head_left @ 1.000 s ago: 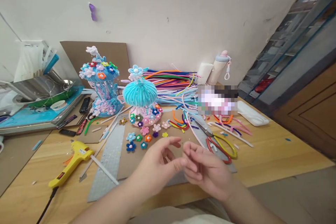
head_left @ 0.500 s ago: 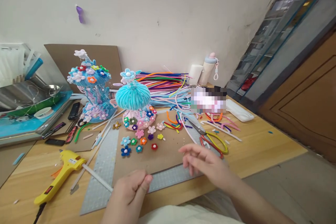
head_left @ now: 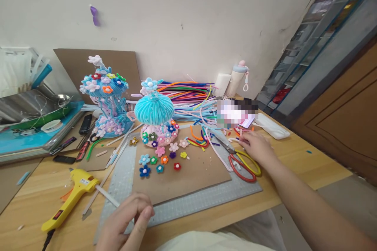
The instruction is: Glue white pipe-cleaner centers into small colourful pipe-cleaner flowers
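Observation:
My left hand (head_left: pixel 126 221) is above the mat's front-left corner, fingers curled against the thumb. Whatever it may hold is hidden. My right hand (head_left: pixel 258 150) reaches over loose pipe cleaner pieces (head_left: pixel 234 140) at the right, its fingers loosely extended and fingertips close to them. Beside it lie scissors (head_left: pixel 240 160) with red and yellow handles. Several small pipe cleaner flowers (head_left: pixel 160 159) rest on a cardboard sheet (head_left: pixel 191 180). Behind them stands a turquoise-domed pipe cleaner model (head_left: pixel 154 110) with a pink base. A taller flowered model (head_left: pixel 106 104) stands farther left.
A yellow glue gun (head_left: pixel 69 200) with a glue stick in it lies at the left. A grey cutting mat (head_left: pixel 203 206) is under the cardboard. Bundled pipe cleaners (head_left: pixel 188 93), a bottle (head_left: pixel 236 80) and a white case (head_left: pixel 272 126) are at the back. A steel bowl (head_left: pixel 26 106) stands left.
My right hand has moved right and away from me, from above the cardboard to the pipe cleaner pieces beyond the scissors. My left hand has shifted slightly left and down, still curled.

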### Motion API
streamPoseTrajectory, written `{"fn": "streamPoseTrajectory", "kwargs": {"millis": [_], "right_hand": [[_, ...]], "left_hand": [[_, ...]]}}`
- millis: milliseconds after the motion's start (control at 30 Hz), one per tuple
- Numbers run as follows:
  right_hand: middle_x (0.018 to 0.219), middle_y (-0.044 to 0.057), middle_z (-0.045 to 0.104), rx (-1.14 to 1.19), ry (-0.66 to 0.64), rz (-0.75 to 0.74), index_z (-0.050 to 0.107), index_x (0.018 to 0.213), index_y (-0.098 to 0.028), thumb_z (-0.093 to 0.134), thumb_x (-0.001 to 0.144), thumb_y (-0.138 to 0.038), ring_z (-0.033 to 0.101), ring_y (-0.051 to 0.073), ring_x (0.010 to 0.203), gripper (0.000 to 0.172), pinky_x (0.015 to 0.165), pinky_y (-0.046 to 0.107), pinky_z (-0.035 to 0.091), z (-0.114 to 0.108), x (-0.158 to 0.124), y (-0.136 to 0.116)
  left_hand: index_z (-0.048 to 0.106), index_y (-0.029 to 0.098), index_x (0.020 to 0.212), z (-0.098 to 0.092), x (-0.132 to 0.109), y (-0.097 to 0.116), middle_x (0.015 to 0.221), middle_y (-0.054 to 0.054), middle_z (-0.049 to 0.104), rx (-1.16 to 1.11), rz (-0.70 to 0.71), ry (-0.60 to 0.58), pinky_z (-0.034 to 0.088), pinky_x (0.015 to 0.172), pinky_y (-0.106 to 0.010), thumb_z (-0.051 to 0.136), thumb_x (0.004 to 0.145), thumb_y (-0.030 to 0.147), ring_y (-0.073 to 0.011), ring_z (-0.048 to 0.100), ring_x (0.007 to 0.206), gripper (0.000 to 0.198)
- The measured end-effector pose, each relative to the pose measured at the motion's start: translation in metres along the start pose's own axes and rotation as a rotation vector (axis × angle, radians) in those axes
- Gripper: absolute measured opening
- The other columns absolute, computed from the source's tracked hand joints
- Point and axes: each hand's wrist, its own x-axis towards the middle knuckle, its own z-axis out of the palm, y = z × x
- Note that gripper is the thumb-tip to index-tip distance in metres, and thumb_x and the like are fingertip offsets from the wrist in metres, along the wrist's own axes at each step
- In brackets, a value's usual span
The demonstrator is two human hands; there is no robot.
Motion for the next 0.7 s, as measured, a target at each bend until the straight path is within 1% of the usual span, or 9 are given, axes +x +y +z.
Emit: {"fn": "streamPoseTrajectory", "kwargs": {"millis": [100, 200, 267, 333, 400, 467, 533, 600, 700], "right_hand": [[0.091, 0.009, 0.064, -0.022, 0.072, 0.008, 0.065, 0.077, -0.020, 0.052, 0.079, -0.032, 0.056, 0.028, 0.087, 0.018, 0.072, 0.038, 0.038, -0.005, 0.002, -0.002], [0.084, 0.009, 0.064, -0.003, 0.118, 0.003, 0.062, 0.083, -0.018, 0.047, 0.083, -0.028, 0.057, 0.025, 0.078, 0.018, 0.069, 0.036, 0.039, -0.017, 0.003, -0.015], [0.081, 0.007, 0.064, 0.038, 0.117, -0.033, 0.059, 0.086, -0.018, 0.045, 0.086, -0.026, 0.058, 0.021, 0.072, 0.017, 0.065, 0.032, 0.041, -0.027, -0.004, -0.038], [0.084, 0.004, 0.064, 0.101, 0.088, -0.135, 0.058, 0.088, -0.021, 0.046, 0.088, -0.026, 0.059, 0.019, 0.076, 0.013, 0.068, 0.029, 0.043, -0.040, -0.017, -0.071], [0.083, 0.004, 0.063, 0.276, 0.040, -0.362, 0.056, 0.088, -0.021, 0.047, 0.089, -0.022, 0.059, 0.017, 0.076, 0.010, 0.068, 0.027, 0.043, -0.054, -0.036, -0.109], [0.087, 0.004, 0.063, 0.406, -0.004, -0.539, 0.054, 0.093, -0.021, 0.045, 0.090, -0.014, 0.059, 0.016, 0.082, 0.012, 0.073, 0.026, 0.044, -0.066, -0.055, -0.142], [0.088, 0.004, 0.062, 0.463, -0.030, -0.604, 0.053, 0.095, -0.021, 0.045, 0.089, -0.010, 0.058, 0.015, 0.083, 0.015, 0.072, 0.025, 0.044, -0.074, -0.070, -0.162], [0.086, 0.004, 0.061, 0.483, -0.056, -0.605, 0.053, 0.095, -0.021, 0.044, 0.090, -0.010, 0.058, 0.015, 0.081, 0.016, 0.071, 0.026, 0.044, -0.077, -0.079, -0.167], [0.078, 0.003, 0.060, 0.462, -0.057, -0.562, 0.054, 0.093, -0.021, 0.044, 0.090, -0.011, 0.058, 0.015, 0.074, 0.014, 0.067, 0.026, 0.044, -0.076, -0.083, -0.152]], "left_hand": [[0.054, 0.020, 0.065, 0.003, -0.001, -0.005, 0.071, -0.001, 0.057, -0.009, -0.045, -0.007, 0.044, 0.066, -0.022, 0.045, 0.088, 0.032, -0.0150, 0.056, 0.069, 0.027], [0.059, 0.021, 0.075, 0.008, -0.004, -0.010, 0.073, -0.001, 0.059, -0.052, -0.123, 0.074, 0.045, 0.067, -0.023, 0.050, 0.085, 0.035, -0.0160, 0.057, 0.070, 0.020], [0.061, 0.022, 0.086, 0.015, -0.004, -0.009, 0.076, 0.000, 0.061, -0.119, -0.200, 0.166, 0.045, 0.068, -0.025, 0.055, 0.081, 0.037, -0.0163, 0.057, 0.071, 0.017], [0.061, 0.022, 0.091, 0.023, 0.000, -0.002, 0.079, 0.000, 0.061, -0.242, -0.264, 0.207, 0.046, 0.068, -0.026, 0.058, 0.079, 0.038, -0.0160, 0.057, 0.071, 0.020], [0.060, 0.021, 0.093, 0.033, 0.010, 0.011, 0.080, -0.001, 0.060, -0.413, -0.294, 0.146, 0.046, 0.065, -0.025, 0.058, 0.079, 0.038, -0.0153, 0.057, 0.072, 0.022], [0.056, 0.020, 0.100, 0.042, 0.025, 0.026, 0.079, -0.001, 0.058, -0.593, -0.305, 0.011, 0.044, 0.056, -0.022, 0.058, 0.078, 0.039, -0.0140, 0.056, 0.068, 0.028], [0.052, 0.019, 0.104, 0.050, 0.042, 0.039, 0.085, -0.003, 0.059, -0.738, -0.319, -0.086, 0.040, 0.047, -0.021, 0.060, 0.076, 0.040, -0.0137, 0.056, 0.065, 0.036], [0.053, 0.016, 0.087, 0.058, 0.054, 0.048, 0.076, -0.003, 0.058, -0.789, -0.336, -0.185, 0.035, 0.041, -0.020, 0.056, 0.077, 0.042, -0.0121, 0.052, 0.057, 0.028], [0.048, 0.017, 0.066, 0.071, 0.063, 0.056, 0.058, 0.002, 0.052, -0.710, -0.339, -0.263, 0.027, 0.039, -0.019, 0.049, 0.079, 0.040, -0.0070, 0.040, 0.043, 0.027]]}}
